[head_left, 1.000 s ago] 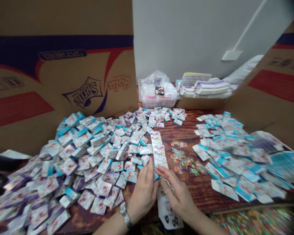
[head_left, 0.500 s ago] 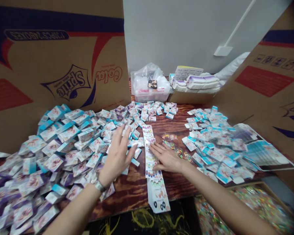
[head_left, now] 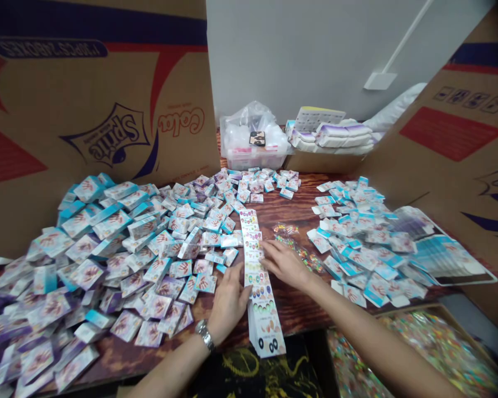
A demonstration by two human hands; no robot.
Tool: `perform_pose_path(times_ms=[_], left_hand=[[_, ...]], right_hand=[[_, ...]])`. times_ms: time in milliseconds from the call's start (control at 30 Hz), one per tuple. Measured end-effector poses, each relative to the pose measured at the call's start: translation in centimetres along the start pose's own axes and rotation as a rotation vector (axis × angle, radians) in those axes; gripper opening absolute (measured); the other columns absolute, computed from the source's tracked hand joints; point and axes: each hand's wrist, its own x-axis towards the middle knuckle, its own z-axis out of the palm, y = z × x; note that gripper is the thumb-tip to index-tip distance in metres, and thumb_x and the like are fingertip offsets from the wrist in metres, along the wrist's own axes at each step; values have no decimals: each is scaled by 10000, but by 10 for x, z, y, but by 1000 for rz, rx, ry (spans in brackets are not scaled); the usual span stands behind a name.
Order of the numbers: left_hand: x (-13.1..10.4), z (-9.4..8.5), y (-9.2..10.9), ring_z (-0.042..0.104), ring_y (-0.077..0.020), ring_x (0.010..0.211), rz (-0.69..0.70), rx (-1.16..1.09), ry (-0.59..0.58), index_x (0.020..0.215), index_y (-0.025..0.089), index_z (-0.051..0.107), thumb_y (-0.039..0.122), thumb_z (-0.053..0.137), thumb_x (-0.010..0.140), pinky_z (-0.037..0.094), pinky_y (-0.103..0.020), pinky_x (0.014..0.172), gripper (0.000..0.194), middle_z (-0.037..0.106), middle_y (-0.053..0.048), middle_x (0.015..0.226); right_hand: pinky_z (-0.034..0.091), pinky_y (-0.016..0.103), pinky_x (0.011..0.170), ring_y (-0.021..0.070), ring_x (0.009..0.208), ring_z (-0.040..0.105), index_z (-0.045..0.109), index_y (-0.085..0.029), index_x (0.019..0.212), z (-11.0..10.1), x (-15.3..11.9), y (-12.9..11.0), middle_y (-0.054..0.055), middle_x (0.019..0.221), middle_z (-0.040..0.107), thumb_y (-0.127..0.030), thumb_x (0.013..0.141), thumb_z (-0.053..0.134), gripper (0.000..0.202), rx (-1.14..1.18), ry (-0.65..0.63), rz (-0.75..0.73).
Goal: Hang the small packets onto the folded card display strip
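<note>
A long strip of overlapping printed sticker sheets (head_left: 255,255) runs away from me on the table, its near end forming a thicker stack at the table's front edge. The sheets carry rows of coloured nail-shaped pictures. My left hand (head_left: 231,303), with a metal watch on the wrist, rests against the strip's left side, fingers bent and thumb apart at its edge. From the right, my right hand (head_left: 285,264) lies with its fingers stretched over the strip's right edge. Small clear packets of coloured pieces (head_left: 302,253) lie just beyond my right hand.
Many small blue and purple boxes (head_left: 126,271) heap up on the left. Flatter box sleeves (head_left: 363,243) pile at right. Large cartons (head_left: 182,94) flank the table. A plastic tub (head_left: 255,160) stands at the back; a carton of colourful packets (head_left: 440,342) sits lower right.
My left hand has come down from above the boxes to the strip's left edge. My right hand has shifted slightly right, uncovering more of the strip.
</note>
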Motion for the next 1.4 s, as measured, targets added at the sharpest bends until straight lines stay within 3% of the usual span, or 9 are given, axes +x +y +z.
perform_pose_path(times_ms=[200,300,467,600,767,933,1067,1300,1400], left_hand=[[6,-11,11,536,-108,530,-265,-352,-9,1190,124,457,219,593,774,448,-244,542,448,581,15,708],[7,-21,25,542,-86,546,-423,-679,15,1180,127,448,264,680,723,441,-214,549,531,613,9,755],[3,-27,41,622,-139,813,-609,-1198,-6,1051,152,564,223,723,690,484,-217,655,402,653,-52,952],[8,-21,37,643,-166,751,-673,-1443,-132,875,110,627,260,647,764,513,-274,668,188,686,-74,845],[17,-21,31,643,-144,686,-595,-1444,-84,911,144,617,195,711,711,506,-279,696,227,692,-28,803],[6,-26,38,616,-133,710,-510,-1353,-218,1007,146,624,330,643,805,470,-237,652,274,678,-47,878],[-4,-36,47,581,-187,918,-365,-1257,-291,1097,175,592,379,620,820,460,-299,800,345,638,-54,1011],[-4,-36,54,574,-162,890,-256,-1086,-273,1138,185,533,181,613,810,432,-312,861,338,638,-40,1000],[-2,-29,55,579,-131,752,-333,-1172,-206,1037,163,575,144,621,780,459,-265,748,262,651,-25,874]], right_hand=[[430,435,970,250,1184,481,472,-188,1306,-15,-29,-21,131,1282,518,-365,892,512,452,34,22,-125],[420,477,975,290,1225,437,419,-210,1357,-23,-41,-39,142,1335,480,-506,786,614,673,51,-1,-275],[501,409,884,218,1080,570,529,-265,1266,-27,-44,-54,72,1147,646,-182,911,474,369,-76,126,-412],[526,369,854,194,1045,600,551,-270,1243,-39,-51,-66,53,1122,667,-169,919,461,351,-36,116,-539],[531,320,845,163,1011,611,497,-282,1297,-54,-65,-86,38,1089,675,-157,924,440,397,175,-51,-552],[513,318,829,157,966,604,568,-267,1208,-61,-45,-83,41,1059,651,-197,923,461,313,386,125,-166],[502,314,764,163,868,609,633,-225,1081,-57,-22,-74,39,935,653,-244,920,478,224,364,186,-40],[501,286,738,155,854,603,619,-191,1074,-50,-14,-71,49,922,637,-201,913,483,211,308,273,-49],[507,291,747,161,878,595,605,-161,1113,-47,-22,-74,76,935,638,-141,905,473,247,134,414,-243]])
